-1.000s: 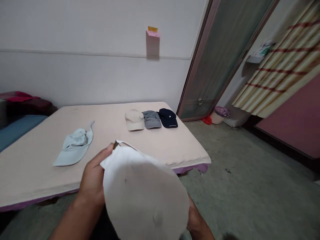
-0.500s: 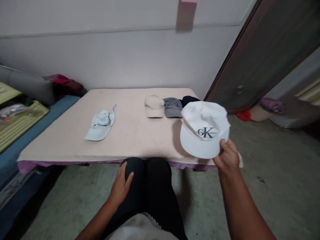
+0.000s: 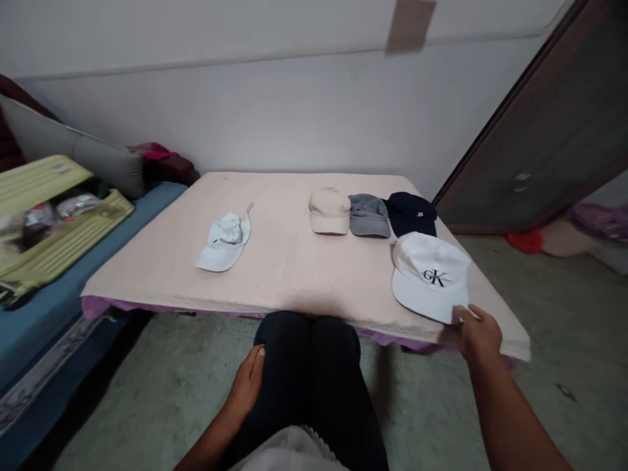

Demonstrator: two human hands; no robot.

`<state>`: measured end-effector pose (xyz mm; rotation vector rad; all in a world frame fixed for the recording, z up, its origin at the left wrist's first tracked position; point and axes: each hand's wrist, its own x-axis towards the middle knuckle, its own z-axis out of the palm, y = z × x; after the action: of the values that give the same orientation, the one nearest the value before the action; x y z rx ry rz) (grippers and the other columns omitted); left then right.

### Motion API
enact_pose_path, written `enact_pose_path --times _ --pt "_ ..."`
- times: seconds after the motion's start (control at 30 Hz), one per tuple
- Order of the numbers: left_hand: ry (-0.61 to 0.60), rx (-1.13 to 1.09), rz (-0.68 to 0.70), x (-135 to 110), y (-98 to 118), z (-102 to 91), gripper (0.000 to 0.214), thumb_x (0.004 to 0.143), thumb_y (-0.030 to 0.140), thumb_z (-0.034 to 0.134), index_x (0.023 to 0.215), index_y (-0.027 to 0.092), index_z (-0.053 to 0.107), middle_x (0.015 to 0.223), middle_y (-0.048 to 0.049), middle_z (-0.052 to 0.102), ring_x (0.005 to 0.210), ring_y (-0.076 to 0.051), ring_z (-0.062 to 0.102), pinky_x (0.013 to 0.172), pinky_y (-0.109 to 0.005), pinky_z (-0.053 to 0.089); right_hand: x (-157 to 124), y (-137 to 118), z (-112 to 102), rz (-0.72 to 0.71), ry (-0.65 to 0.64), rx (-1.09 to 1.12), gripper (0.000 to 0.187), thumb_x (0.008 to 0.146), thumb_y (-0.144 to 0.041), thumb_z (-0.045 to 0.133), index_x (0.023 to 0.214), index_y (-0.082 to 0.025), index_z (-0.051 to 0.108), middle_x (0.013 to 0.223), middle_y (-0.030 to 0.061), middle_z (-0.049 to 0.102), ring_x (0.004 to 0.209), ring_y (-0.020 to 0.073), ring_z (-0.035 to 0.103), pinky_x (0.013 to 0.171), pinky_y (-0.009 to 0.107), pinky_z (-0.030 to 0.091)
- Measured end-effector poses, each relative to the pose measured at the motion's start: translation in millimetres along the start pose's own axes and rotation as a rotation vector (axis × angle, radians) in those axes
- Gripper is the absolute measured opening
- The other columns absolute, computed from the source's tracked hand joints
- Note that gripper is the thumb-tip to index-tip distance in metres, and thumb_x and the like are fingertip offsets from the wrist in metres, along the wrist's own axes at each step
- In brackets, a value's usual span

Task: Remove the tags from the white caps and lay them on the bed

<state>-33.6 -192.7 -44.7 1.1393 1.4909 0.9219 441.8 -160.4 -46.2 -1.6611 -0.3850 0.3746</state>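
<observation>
Right hand (image 3: pixel 478 333) at 4 o'clock, fingers pinched on the brim edge of a white cotton baseball cap with a black logo (image 3: pixel 430 276). Cap sits on the low bench with pale pink cloth cover (image 3: pixel 279 261), near its front right corner, brim toward the person, crown upright. Left hand (image 3: pixel 248 386) at 6 o'clock, fingers loose and spread flat on the left knee of black trousers (image 3: pixel 309 373), holding nothing.

Behind the white cap, toward 1 o'clock, a row of 3 caps, each touching the next: cream fabric cap (image 3: pixel 328 210), grey fabric cap (image 3: pixel 369 215), navy fabric cap (image 3: pixel 410 214). Navy one is just beside the white cap's crown, a small gap between. A pale blue crumpled cap (image 3: pixel 224 233) lies alone at 11 o'clock, well apart from the others.

At 9 o'clock an open yellow-green ribbed suitcase (image 3: pixel 53 222) lies on a blue mattress (image 3: pixel 34 320). Dark wooden door (image 3: pixel 540 150) at 2 o'clock.
</observation>
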Motion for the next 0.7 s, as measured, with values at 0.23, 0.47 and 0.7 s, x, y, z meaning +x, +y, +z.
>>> enact_pose_path --times 0.23,0.47,0.7 --pt "0.082 -0.212 -0.077 32 5 -24.0 0.020 0.067 0.033 0.071 0.077 0.015 0.068 0.075 -0.0054 0.069 0.072 -0.023 0.063 0.065 -0.030 0.047 -13 -17 -2 -0.035 -0.083 -0.496 0.024 0.052 -0.033 0.074 0.064 -0.020 0.058 0.068 0.0095 0.055 0.090 0.0399 0.057 0.077 0.052 0.037" --pt "0.277 -0.563 -0.177 105 42 -81.4 0.006 0.078 0.016 0.063 0.083 0.012 0.063 0.083 -0.0082 0.070 0.068 -0.015 0.066 0.060 -0.024 0.050 -110 -3 -2 -0.094 -0.127 -0.413 0.045 0.062 -0.048 0.060 0.094 -0.016 0.063 0.094 0.0142 0.066 0.094 0.0371 0.061 0.082 0.050 0.046" --pt "0.398 -0.845 -0.307 183 68 -107.0 0.034 0.087 0.032 0.055 0.117 0.016 0.054 0.116 -0.0090 0.057 0.096 -0.021 0.059 0.079 -0.042 0.052 -170 11 3 0.140 -0.312 -0.166 0.049 0.051 -0.052 0.071 0.081 -0.014 0.065 0.072 0.0082 0.070 0.070 0.0267 0.066 0.060 0.033 0.054"
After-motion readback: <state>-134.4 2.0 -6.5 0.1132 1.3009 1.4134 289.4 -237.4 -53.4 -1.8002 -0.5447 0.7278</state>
